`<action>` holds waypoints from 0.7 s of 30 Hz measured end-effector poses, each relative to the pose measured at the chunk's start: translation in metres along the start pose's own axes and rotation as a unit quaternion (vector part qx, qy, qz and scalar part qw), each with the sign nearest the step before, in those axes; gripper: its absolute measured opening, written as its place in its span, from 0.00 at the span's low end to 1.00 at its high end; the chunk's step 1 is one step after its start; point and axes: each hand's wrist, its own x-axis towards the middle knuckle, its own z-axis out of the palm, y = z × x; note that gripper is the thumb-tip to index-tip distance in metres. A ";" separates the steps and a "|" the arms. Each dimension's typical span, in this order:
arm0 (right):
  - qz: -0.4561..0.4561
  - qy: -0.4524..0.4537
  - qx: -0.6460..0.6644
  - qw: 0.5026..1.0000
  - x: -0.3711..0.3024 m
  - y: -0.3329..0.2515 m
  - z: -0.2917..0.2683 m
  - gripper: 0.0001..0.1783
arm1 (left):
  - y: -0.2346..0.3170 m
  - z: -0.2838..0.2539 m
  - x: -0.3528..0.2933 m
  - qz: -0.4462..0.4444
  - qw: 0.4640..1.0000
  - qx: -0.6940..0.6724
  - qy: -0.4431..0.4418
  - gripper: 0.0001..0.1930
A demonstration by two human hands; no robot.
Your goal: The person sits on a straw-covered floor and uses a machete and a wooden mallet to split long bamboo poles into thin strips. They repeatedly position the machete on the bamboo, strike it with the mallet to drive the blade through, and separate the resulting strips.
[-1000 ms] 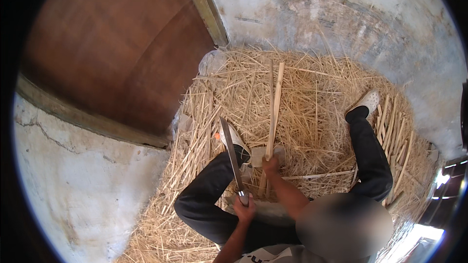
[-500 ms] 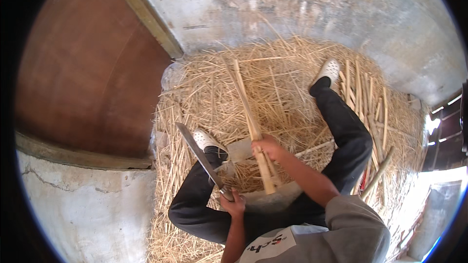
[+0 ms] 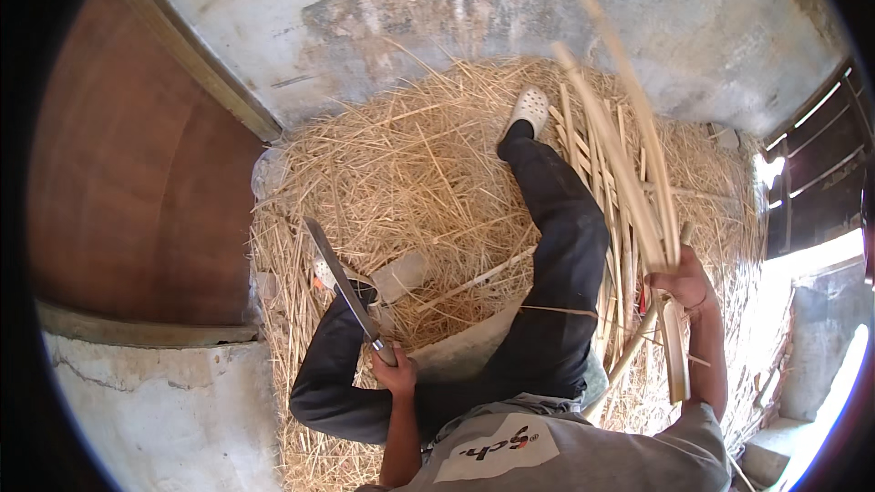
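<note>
My left hand is closed round the handle of a long machete, whose blade points up and to the left above my bent left leg. Out to the right, my right hand grips long split bamboo strips. They reach up past the hand toward the back wall and are smeared by motion at the far end; their near ends hang below my fist. Under them, beside my right leg, lies a pile of bamboo strips on the straw.
Loose straw and shavings cover the floor. A pale block sits near my left foot. Stained walls stand ahead, with a brown door panel at left. A thicker pole lies by my right thigh. Dark slats edge the right.
My right hand has swung the bamboo strips from between my legs to the right, over the pile. The machete stays in my left hand. The view has shifted rightward.
</note>
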 end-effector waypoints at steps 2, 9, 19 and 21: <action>0.044 0.072 -0.058 0.995 -0.011 0.022 -0.018 0.33 | -0.003 0.007 0.002 0.007 1.000 -0.020 -0.009 0.14; 0.173 0.075 -0.204 0.961 0.017 0.249 -0.004 0.35 | 0.033 0.024 0.001 0.029 0.999 -0.018 -0.035 0.12; 0.076 0.271 -0.410 0.867 0.142 0.357 -0.080 0.30 | 0.034 0.028 0.005 -0.009 0.999 -0.029 -0.041 0.09; 0.145 0.279 -0.421 0.851 0.179 0.337 -0.080 0.35 | 0.036 0.031 0.011 -0.016 0.999 -0.022 -0.028 0.09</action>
